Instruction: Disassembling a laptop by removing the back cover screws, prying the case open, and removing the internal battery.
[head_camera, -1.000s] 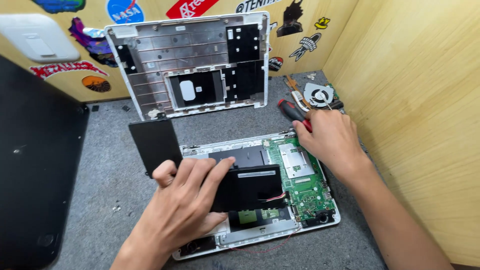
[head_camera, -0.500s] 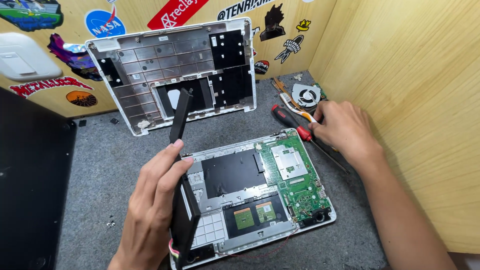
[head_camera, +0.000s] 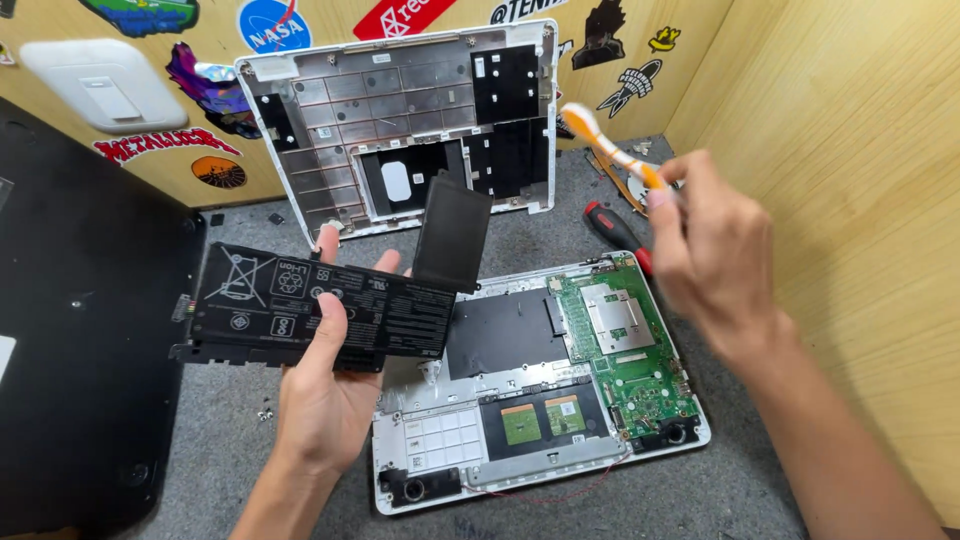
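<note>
A flat black battery pack (head_camera: 300, 310) is gripped by the left hand (head_camera: 330, 400), thumb on top, above the desk (head_camera: 230, 450). An orange-and-white brush (head_camera: 615, 150) is pinched in the closed right hand (head_camera: 710, 250), over the opened laptop base (head_camera: 540, 400).

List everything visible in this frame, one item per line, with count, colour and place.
battery pack: one, black and flat, held above the mat at left.
open laptop base: one, white shell, centre of the mat.
circuit board: one, green, right side of the base.
keyboard cover: one, white frame with grey inside, leaning on the back wall.
screwdriver: one, red and black, on the mat beside the base.
toothbrush: one, orange and white, held up at right.
black panel: one, far left.
stickers: several, many colours, on the back wall.
left hand: grips the battery pack.
right hand: holds the toothbrush.
</note>
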